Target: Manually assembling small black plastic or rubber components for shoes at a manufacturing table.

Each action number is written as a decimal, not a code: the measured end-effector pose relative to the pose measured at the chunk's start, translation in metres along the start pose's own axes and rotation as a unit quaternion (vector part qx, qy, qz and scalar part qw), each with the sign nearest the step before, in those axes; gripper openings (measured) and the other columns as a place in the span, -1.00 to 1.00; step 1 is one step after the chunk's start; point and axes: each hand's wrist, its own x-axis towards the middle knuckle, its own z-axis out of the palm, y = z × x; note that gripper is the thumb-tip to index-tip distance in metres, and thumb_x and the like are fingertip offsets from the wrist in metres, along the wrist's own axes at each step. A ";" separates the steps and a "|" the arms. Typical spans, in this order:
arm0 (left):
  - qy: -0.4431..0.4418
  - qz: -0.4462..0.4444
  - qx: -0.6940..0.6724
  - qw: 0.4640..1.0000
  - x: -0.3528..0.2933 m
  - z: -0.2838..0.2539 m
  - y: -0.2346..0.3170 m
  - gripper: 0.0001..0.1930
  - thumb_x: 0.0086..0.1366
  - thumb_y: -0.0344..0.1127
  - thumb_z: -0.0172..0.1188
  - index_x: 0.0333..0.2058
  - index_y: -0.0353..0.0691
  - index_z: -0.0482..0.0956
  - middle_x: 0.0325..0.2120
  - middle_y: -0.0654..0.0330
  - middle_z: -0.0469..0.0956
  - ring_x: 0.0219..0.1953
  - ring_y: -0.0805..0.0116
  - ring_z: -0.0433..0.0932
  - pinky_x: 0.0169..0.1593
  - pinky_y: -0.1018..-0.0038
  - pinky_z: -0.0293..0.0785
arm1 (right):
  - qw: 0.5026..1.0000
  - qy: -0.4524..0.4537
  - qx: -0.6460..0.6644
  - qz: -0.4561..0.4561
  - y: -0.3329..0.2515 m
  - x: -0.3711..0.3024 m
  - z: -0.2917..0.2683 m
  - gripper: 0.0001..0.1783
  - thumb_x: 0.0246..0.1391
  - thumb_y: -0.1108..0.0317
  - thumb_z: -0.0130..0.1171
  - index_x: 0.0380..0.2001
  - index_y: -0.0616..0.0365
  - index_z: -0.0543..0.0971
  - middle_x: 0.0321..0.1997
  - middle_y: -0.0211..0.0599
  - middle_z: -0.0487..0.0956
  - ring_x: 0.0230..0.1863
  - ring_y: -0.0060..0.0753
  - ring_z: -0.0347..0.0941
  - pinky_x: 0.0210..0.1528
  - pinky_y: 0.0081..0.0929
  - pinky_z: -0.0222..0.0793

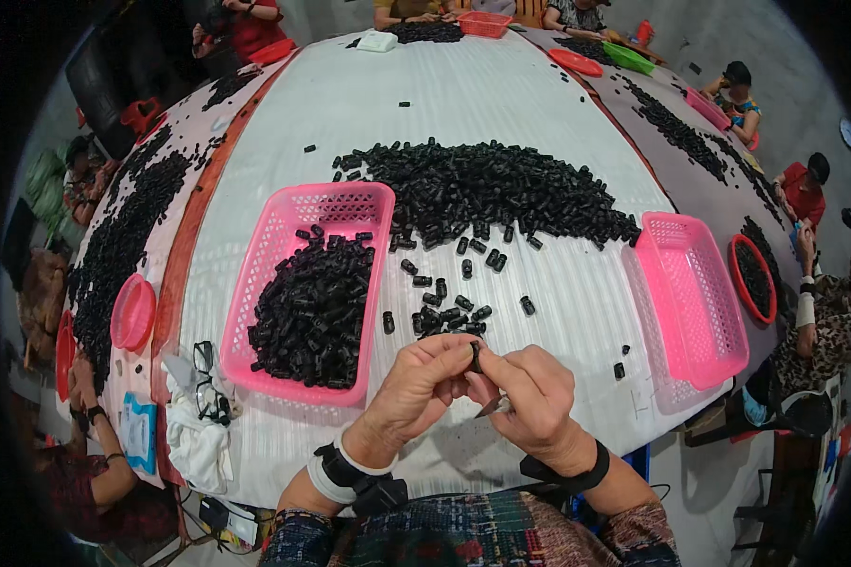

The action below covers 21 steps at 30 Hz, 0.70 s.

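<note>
The left hand [408, 392] and the right hand [536, 397] both pinch one small, black, shiny piece [475, 357] over the long, white-covered table [331, 104]. A thin, pointed, grey blade [489, 408] pokes out by the right hand. On the left, a pink plastic basket with holes [298, 391] holds lots of black pieces. Farther back lies a big black heap [501, 189] of them.

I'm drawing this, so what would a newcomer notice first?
Probably the long heap of black pieces on the white table. Then the left pink basket, holding more black pieces, and the right pink basket. Lower down, the left hand and right hand meet at one small dark piece.
</note>
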 end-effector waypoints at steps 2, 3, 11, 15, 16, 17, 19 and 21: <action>-0.017 -0.006 -0.008 1.000 0.001 0.001 0.000 -0.79 0.22 -0.39 0.02 -0.22 -0.40 0.43 -0.41 0.11 0.52 -0.44 0.41 0.53 -0.33 0.54 0.51 | 1.000 0.007 -0.007 -0.001 -0.002 -0.001 -0.001 -0.55 -0.59 0.62 0.16 -0.38 0.37 0.49 -0.62 -0.28 0.38 -0.64 -0.34 0.33 -0.65 -0.48 0.22; -0.018 -0.010 -0.003 1.000 0.002 0.000 -0.001 -0.79 0.21 -0.39 0.02 -0.23 -0.39 0.44 -0.41 0.11 0.52 -0.43 0.41 0.53 -0.33 0.54 0.50 | 1.000 0.012 -0.002 -0.001 -0.002 -0.001 -0.001 -0.58 -0.57 0.61 0.17 -0.41 0.36 0.49 -0.63 -0.28 0.37 -0.65 -0.34 0.32 -0.66 -0.48 0.21; -0.012 -0.009 0.007 1.000 -0.001 -0.004 -0.003 -0.81 0.20 -0.38 0.04 -0.25 -0.35 0.45 -0.41 0.12 0.52 -0.38 0.44 0.51 -0.34 0.58 0.48 | 0.995 -0.037 0.052 0.083 -0.006 0.004 -0.008 -0.64 -0.37 0.50 0.33 -0.37 0.26 0.50 -0.57 -0.36 0.39 -0.65 -0.49 0.30 -0.69 -0.61 0.17; 0.006 -0.028 0.029 0.999 -0.002 -0.002 -0.002 -0.79 0.21 -0.34 0.04 -0.23 -0.35 0.45 -0.40 0.13 0.52 -0.39 0.44 0.51 -0.37 0.57 0.47 | 0.984 -0.091 0.074 0.135 -0.004 0.009 -0.013 -0.56 -0.36 0.51 0.32 -0.26 0.23 0.50 -0.43 -0.31 0.37 -0.56 -0.55 0.31 -0.57 -0.66 0.24; 0.002 -0.047 0.025 0.999 -0.001 -0.001 -0.002 -0.78 0.22 -0.33 0.03 -0.23 -0.35 0.45 -0.39 0.14 0.51 -0.38 0.44 0.51 -0.37 0.56 0.46 | 0.981 -0.104 0.090 0.135 -0.002 0.007 -0.013 -0.54 -0.35 0.51 0.32 -0.23 0.22 0.50 -0.40 -0.31 0.37 -0.53 -0.57 0.32 -0.53 -0.67 0.27; 0.001 -0.048 0.024 0.999 -0.001 0.000 0.000 -0.78 0.22 -0.33 0.03 -0.23 -0.35 0.45 -0.39 0.14 0.51 -0.38 0.44 0.51 -0.37 0.56 0.46 | 0.981 -0.104 0.089 0.135 -0.001 0.006 -0.013 -0.54 -0.35 0.51 0.32 -0.23 0.22 0.50 -0.40 -0.31 0.37 -0.53 -0.57 0.32 -0.53 -0.67 0.27; -0.032 -0.091 -0.036 0.995 -0.001 0.003 0.003 -0.76 0.23 -0.30 0.01 -0.22 -0.34 0.45 -0.40 0.16 0.51 -0.40 0.46 0.50 -0.39 0.56 0.46 | 0.961 -0.093 0.178 0.190 -0.001 0.003 -0.013 -0.46 -0.40 0.53 0.33 -0.18 0.21 0.47 -0.36 -0.30 0.36 -0.46 -0.52 0.39 -0.46 -0.63 0.35; -0.028 -0.093 -0.029 0.995 -0.002 0.004 0.003 -0.76 0.23 -0.29 0.01 -0.23 -0.34 0.45 -0.40 0.18 0.51 -0.41 0.46 0.50 -0.40 0.57 0.46 | 0.959 -0.090 0.183 0.198 -0.002 0.006 -0.014 -0.49 -0.35 0.52 0.32 -0.18 0.22 0.48 -0.36 -0.32 0.36 -0.45 -0.56 0.39 -0.45 -0.64 0.34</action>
